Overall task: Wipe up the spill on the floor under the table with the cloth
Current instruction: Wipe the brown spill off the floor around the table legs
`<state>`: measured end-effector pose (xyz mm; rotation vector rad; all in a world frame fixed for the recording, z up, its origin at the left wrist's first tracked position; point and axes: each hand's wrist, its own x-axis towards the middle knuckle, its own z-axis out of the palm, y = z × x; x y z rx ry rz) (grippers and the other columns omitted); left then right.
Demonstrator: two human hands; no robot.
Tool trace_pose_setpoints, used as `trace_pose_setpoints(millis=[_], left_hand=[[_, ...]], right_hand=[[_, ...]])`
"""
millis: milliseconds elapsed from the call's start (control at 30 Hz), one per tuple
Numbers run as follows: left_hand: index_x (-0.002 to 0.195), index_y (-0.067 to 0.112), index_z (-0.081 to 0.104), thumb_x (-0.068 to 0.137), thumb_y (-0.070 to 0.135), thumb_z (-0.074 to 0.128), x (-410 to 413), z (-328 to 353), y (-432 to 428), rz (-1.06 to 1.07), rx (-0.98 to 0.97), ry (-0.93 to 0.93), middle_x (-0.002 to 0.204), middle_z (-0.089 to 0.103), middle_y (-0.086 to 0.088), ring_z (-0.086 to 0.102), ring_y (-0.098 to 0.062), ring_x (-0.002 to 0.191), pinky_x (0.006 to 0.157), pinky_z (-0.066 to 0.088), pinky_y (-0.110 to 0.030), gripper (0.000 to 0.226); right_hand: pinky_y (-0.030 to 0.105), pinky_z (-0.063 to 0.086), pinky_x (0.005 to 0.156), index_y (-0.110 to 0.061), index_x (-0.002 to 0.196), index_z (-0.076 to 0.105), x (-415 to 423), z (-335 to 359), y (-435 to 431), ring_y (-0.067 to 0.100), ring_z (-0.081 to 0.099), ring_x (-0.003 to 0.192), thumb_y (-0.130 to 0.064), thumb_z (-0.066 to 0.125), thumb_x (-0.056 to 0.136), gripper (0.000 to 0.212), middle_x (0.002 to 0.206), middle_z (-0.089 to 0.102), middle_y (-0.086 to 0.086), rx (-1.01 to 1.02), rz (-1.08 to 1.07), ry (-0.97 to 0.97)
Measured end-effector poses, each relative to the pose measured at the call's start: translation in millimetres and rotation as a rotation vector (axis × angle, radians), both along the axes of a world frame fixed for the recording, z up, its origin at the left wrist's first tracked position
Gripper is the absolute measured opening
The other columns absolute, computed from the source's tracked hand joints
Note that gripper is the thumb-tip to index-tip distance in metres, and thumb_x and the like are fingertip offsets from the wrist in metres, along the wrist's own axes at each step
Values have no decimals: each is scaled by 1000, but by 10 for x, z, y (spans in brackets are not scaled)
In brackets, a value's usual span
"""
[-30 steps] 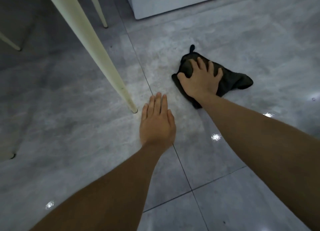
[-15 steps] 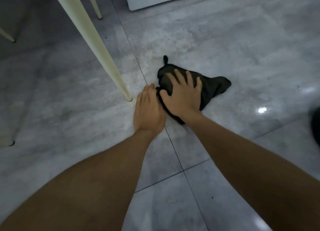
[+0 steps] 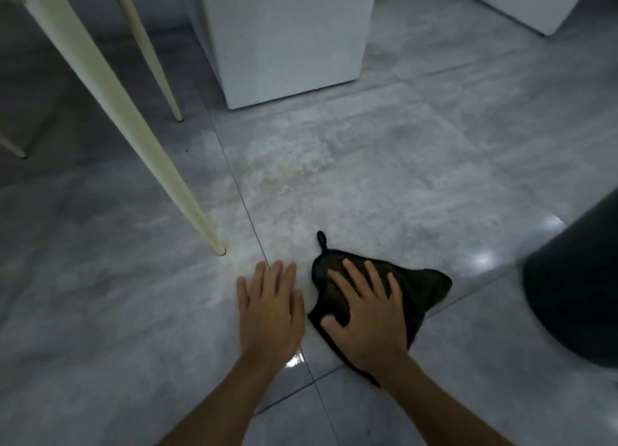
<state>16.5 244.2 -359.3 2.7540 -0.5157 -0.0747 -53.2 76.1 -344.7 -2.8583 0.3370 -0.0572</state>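
Note:
A dark cloth with a small hanging loop lies crumpled on the grey tiled floor. My right hand presses flat on its left half, fingers spread. Just left of it, my left hand rests palm down on the bare tile, fingers together, holding nothing. A pale, smeared patch of spill spreads over the tile beyond the cloth, reaching toward the foot of the cream table leg.
A second cream leg and a third leg tip stand further left. A white cabinet rises behind the spill, another white unit at top right. A dark round object stands at the right edge.
My right hand has dragged the cloth back toward me and to the right, off the smeared patch. The view has tilted up, bringing the white cabinet and the dark object into sight.

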Motion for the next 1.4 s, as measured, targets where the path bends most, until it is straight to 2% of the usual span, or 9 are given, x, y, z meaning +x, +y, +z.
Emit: trace_pose_setpoints(millis=[233,367,467,700,833,933,1100,1200,1400], left_hand=[[153,26,39,103,44,30,-143,51,21,-72,98,-5,159,39,-2,30,-28,149,121,18,-54,54],[144,27,49,102,41,34,15,80,101,-140,105,-93,142,50,2,46,-23,130,101,33,-44,46],[153,28,38,104,46,28,20,43,170,-116,112,-63,155,40,-2,33,-28,144,111,28,-45,53],[160,30,18,101,56,22,-175,64,129,-86,107,48,168,15,-2,-6,-32,155,123,-4,-57,65],[158,34,25,96,60,30,-413,96,91,-158,165,63,164,26,-4,4,-38,154,116,-5,-71,67],[160,36,14,98,62,20,-603,110,22,-156,195,73,169,14,-2,-3,-36,155,116,-7,-70,68],[158,39,-13,100,63,4,-585,111,151,-198,237,87,166,-19,8,-24,-25,153,120,-12,-59,65],[159,37,-9,103,57,7,-564,98,205,-211,198,84,167,-16,11,-22,-21,153,122,-9,-56,62],[161,20,17,103,38,10,-553,63,240,-156,44,39,169,13,3,2,-16,156,126,2,-45,61]], right_hand=[[60,4,121,-40,156,28,523,17,-410,31,12,153,-74,32,88,76,168,20,-5,-21,-338,117],[60,10,120,-38,149,42,199,34,-14,32,25,150,-70,40,83,74,163,34,-4,0,-99,22],[58,15,120,-41,146,45,-391,17,-85,28,27,150,-67,48,80,72,160,38,-8,-12,70,29],[60,6,121,-39,155,30,103,43,-548,31,15,152,-75,32,86,78,167,23,-5,-31,-328,124],[61,15,119,-38,150,42,-394,47,-31,32,29,149,-69,46,81,75,161,36,-3,-50,-53,51],[59,20,118,-38,148,45,-898,20,-187,29,32,148,-67,51,79,75,160,40,-5,-56,79,55],[57,15,119,-36,152,37,-683,2,-630,30,25,149,-72,33,82,79,163,32,-2,-131,-233,121],[61,16,119,-34,152,40,-806,45,-309,33,27,148,-68,38,80,79,162,36,1,-80,-255,104],[60,11,119,-39,148,43,-654,15,340,29,26,150,-64,48,83,70,162,34,-6,-15,106,7]])
